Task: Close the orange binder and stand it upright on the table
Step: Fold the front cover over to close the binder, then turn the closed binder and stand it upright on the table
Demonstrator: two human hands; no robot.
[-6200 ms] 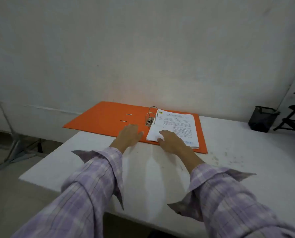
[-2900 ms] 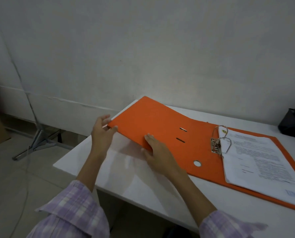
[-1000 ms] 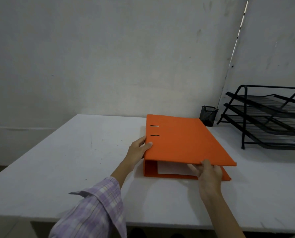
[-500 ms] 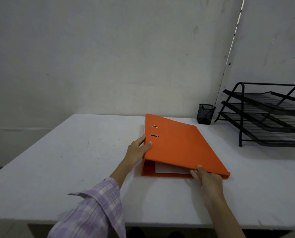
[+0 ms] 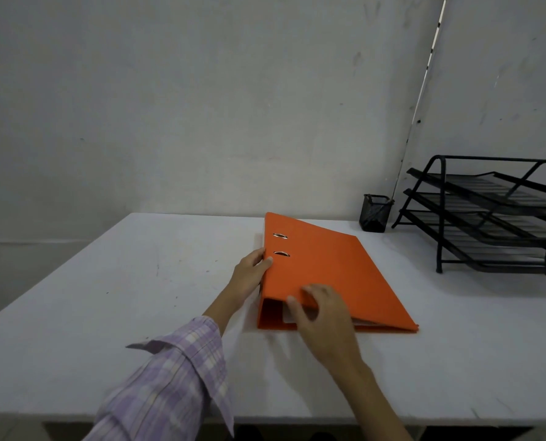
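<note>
The orange binder (image 5: 335, 272) lies flat and closed on the white table (image 5: 138, 297), spine to the left, with white paper edges showing at its near end. My left hand (image 5: 251, 275) grips the spine side, thumb on the top cover near the two metal slots. My right hand (image 5: 324, 316) rests on the near edge of the cover, fingers curled over it by the spine corner.
A black mesh pen cup (image 5: 375, 217) stands at the back of the table, right of the binder. A black three-tier wire letter tray (image 5: 494, 214) fills the back right. Grey walls rise behind the table; its near edge is close to me.
The cover has come down fully onto the papers. My right hand slid left along the binder's near edge toward the spine corner. The left hand stays on the spine.
</note>
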